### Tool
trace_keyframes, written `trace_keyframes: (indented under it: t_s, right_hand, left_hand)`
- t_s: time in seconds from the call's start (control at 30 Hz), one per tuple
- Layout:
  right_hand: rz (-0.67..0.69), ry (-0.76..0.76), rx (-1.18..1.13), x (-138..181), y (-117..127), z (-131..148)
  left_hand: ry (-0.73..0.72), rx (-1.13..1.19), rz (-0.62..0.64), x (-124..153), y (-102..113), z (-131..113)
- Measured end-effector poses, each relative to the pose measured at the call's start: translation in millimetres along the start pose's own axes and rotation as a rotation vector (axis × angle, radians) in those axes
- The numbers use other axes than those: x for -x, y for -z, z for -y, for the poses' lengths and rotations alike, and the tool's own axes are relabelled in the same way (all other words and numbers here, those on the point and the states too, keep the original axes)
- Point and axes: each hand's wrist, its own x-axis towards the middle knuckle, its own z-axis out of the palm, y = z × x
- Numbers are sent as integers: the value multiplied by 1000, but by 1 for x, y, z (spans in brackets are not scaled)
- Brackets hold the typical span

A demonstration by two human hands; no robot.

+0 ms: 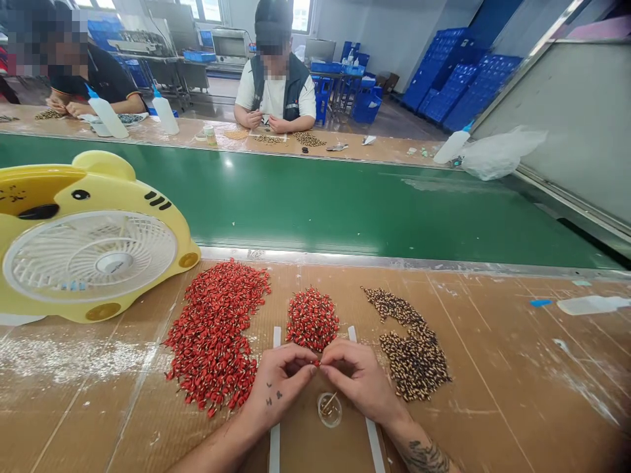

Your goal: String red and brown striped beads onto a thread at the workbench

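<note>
My left hand (280, 381) and my right hand (362, 378) meet fingertip to fingertip, each closed in a pinch. Between them is a small red piece (317, 362); its finer detail is hidden by the fingers. Just beyond the fingertips lies a small heap of red pieces with pale and dark tips (312, 318). A larger pile of red pieces (214, 328) spreads beside my left hand. To the right of my right hand is a curved pile of small black-and-tan pieces (417, 358). Below the hands stands a small clear dish (330, 418) with a thin stick leaning in it.
A yellow animal-shaped fan (98, 243) stands at the left. Beyond the cardboard-covered table (493, 368) runs a green belt (315, 203). A plastic bottle (591, 305) lies at the right. Two people (276, 98) sit across the belt, among glue bottles (165, 113) and small piles.
</note>
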Motion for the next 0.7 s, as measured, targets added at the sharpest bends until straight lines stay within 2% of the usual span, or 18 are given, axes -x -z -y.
trace_keyframes:
  t_s: [0.47, 0.7]
  right_hand:
    - [19, 19, 22, 1, -2, -5]
    - [41, 14, 21, 1, -3, -6]
  left_hand:
    - [-147, -163, -4, 1, 2, 0]
    - [-161, -174, 0, 1, 1, -1]
